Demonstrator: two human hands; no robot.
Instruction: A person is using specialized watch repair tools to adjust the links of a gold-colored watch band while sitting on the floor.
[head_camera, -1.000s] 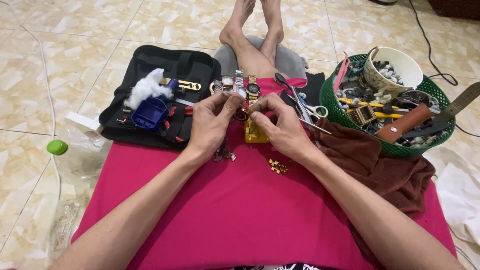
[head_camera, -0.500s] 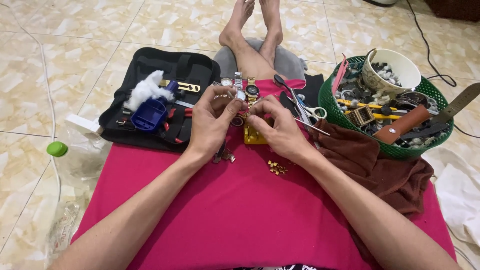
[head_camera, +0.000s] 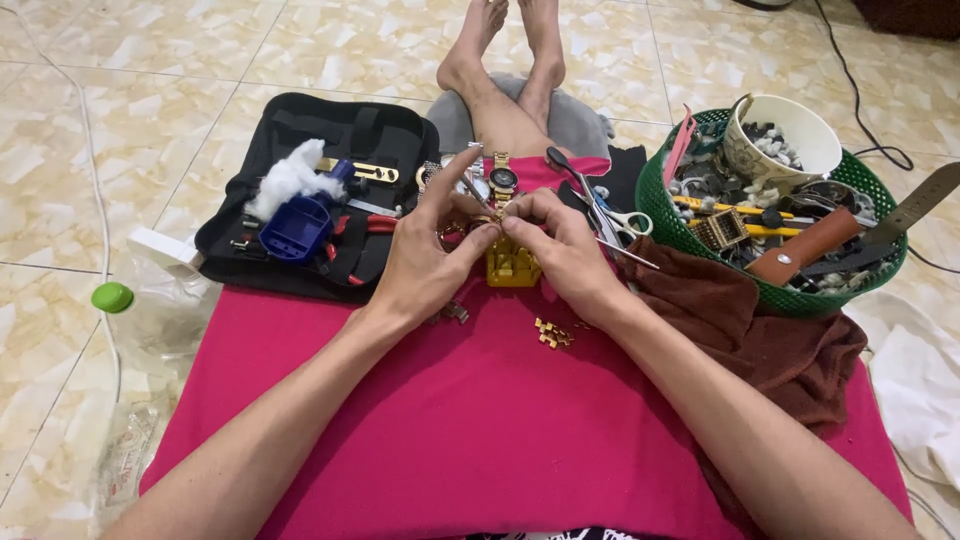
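My left hand and my right hand meet fingertip to fingertip over a yellow holder block on a pink cloth. Both pinch a gold watch bracelet that rests on the block; a thin metal tool sticks up from my left fingers. Loose gold links lie on the cloth below my right wrist. More small metal parts sit under my left wrist. A gold watch lies just beyond my hands.
A black tool case with a blue tool and white cotton lies at the left. Scissors lie at the right. A green basket holds tools, straps and a white cup. A brown cloth lies beside it. My bare feet stretch ahead.
My hands stay together over the yellow block, the fingers shifting only slightly on the bracelet. Nothing else has moved.
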